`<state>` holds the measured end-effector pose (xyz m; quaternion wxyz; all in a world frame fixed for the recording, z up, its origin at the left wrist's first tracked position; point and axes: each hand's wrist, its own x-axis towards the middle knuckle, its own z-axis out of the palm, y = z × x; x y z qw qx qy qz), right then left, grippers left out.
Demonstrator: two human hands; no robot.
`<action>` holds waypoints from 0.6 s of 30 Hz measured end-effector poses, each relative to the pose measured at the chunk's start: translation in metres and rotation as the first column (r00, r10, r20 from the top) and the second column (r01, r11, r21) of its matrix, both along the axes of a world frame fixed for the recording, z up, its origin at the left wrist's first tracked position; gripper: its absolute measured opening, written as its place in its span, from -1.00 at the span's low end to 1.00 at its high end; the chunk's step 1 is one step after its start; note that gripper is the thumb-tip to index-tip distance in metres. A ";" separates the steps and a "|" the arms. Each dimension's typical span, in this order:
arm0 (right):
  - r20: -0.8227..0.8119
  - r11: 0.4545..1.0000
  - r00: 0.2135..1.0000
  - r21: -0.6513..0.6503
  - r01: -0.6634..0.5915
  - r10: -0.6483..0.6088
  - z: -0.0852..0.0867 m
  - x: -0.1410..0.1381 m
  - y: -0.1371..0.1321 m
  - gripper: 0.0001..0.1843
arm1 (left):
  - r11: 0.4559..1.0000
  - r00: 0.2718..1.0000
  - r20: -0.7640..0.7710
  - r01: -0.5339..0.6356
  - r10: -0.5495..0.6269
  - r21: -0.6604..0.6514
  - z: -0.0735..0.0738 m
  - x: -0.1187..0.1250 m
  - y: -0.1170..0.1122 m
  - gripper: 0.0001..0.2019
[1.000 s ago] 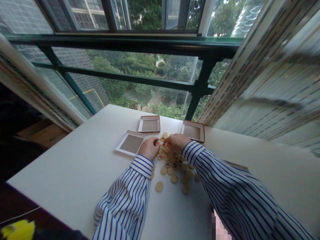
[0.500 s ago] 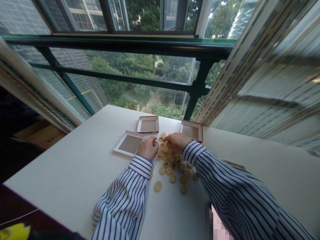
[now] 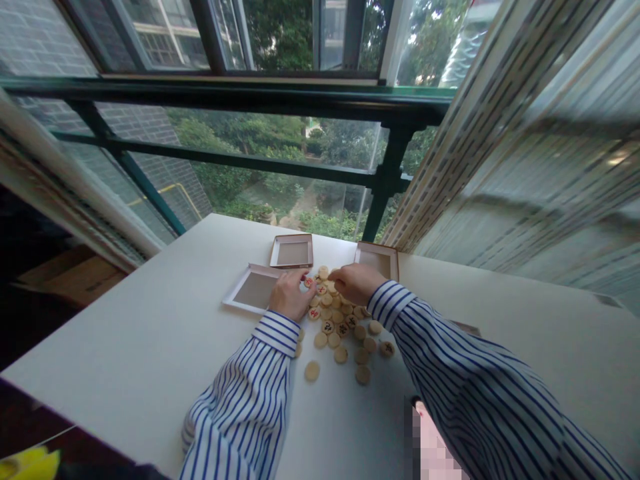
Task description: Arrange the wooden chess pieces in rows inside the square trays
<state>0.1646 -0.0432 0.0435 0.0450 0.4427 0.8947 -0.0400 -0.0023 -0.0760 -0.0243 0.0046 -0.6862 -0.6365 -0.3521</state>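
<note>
On the white tabletop (image 3: 135, 333), to the left of the left grip (image 3: 291, 293), a shallow white tray (image 3: 256, 291) is being partly hidden at its right end by that grip; whether it is being touched cannot be told. Beyond the same grip, an open brown-edged box (image 3: 293, 253) is being carried by the tabletop. In the left grip, a round red-marked piece (image 3: 308, 283) is being pinched between thumb and forefinger, its marked face being left visible.

Nearer the camera than this grip, a plain disc (image 3: 312, 371) is being kept well apart from the others. Between the two grips and on their near side, pale round pieces (image 3: 338, 315) are being carried in a loose heap, some being overlapped by others; black characters are being shown on a few.

Over the heap's far right part, the right grip (image 3: 357, 283) is being held with fingers curled downward; whether anything is being pinched there cannot be told. Beyond it, a second box (image 3: 386, 263) is being partly covered from view. Nearer than the right grip, beside the striped right sleeve (image 3: 460, 367), a black-marked disc (image 3: 387, 349) is being shown face up.
</note>
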 end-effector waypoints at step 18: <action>-0.078 0.996 0.997 0.089 0.033 -0.027 0.020 0.032 -0.021 -0.60 | 0.986 0.996 0.049 0.073 -0.081 0.147 0.022 0.013 -0.017 -0.77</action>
